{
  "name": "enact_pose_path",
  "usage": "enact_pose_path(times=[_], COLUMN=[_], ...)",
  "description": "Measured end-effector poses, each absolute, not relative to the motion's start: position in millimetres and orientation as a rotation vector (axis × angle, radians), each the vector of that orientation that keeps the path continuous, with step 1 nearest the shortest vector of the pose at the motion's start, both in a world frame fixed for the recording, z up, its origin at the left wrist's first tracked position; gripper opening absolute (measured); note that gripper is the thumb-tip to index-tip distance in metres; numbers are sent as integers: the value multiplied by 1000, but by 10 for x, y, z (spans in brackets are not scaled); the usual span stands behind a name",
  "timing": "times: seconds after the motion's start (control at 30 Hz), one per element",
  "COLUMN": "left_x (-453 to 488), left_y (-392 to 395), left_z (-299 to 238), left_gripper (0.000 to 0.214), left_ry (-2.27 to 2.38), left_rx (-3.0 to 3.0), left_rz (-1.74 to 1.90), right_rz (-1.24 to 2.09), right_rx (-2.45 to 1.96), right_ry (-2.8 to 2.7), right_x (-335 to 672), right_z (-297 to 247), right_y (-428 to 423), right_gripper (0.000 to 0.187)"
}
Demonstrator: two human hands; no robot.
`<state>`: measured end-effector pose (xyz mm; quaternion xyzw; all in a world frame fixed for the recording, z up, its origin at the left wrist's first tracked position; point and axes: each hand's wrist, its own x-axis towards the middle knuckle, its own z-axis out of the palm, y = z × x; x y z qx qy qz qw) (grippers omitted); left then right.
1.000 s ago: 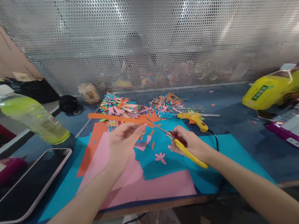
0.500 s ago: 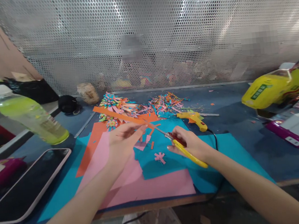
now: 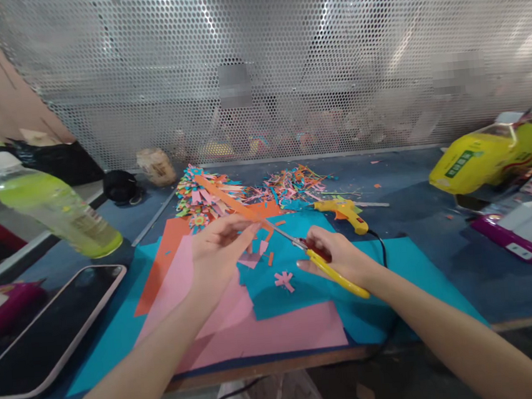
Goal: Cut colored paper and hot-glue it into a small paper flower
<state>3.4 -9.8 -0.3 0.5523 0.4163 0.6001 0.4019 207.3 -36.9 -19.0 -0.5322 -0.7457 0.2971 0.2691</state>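
Note:
My left hand point(image 3: 221, 248) pinches a long orange paper strip point(image 3: 226, 198), which slants up and away to the left. In my right hand point(image 3: 340, 256) is a pair of scissors point(image 3: 332, 271) with yellow handles; its blades point up-left and meet the strip's near end at my left fingertips. Whether the blades are closed on the paper I cannot tell. Below the hands, a pink paper flower shape point(image 3: 284, 281) lies on a blue sheet point(image 3: 304, 299), near small pink and orange offcuts point(image 3: 252, 259). Pink sheets point(image 3: 279, 335) and an orange sheet point(image 3: 158, 276) lie under my left forearm.
Behind the hands are a heap of paper flowers point(image 3: 209, 192), a pile of shreds point(image 3: 297, 184) and a yellow glue gun point(image 3: 342, 211) with a black cord. A phone point(image 3: 55, 332) and a bottle point(image 3: 57, 207) stand left; a yellow package point(image 3: 478, 154) sits right.
The orange strip has swung, its far end shifting right and upward over the paper flower heap. Both hands stay nearly in place, still holding the strip and scissors.

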Motion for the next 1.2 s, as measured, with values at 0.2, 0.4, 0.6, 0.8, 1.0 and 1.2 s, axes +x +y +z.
enact_pose_path(times=[0.2,0.4,0.6,0.8,1.0,1.2], left_x=[34,32,35,30,51,50], left_y=[-89,-80,-78,-69,-35,-49], left_z=[8,-4,-2,-7,-4,-20], left_gripper=[24,27,25,26,23,16], left_ry=[975,951,970,978,906,916], left_rx=[1329,1325,1333,1317,1257,1392], left_rz=[1499,1506,1491,1490,1429,1302], right_rz=[776,764,774,736,730,733], right_rx=[-1441,-1440,-1429,-1432,-1433,-1431], right_ry=[-2021,-2017,-1990,-1996,-1991,-1985], right_x=[2074,2081,2079,2081,2074,2072], right_z=[-202,-208,-210,-202,-191,-204], right_y=[-360,-369,-373,-373,-369,-370], right_gripper=[33,33,34,35,35,36])
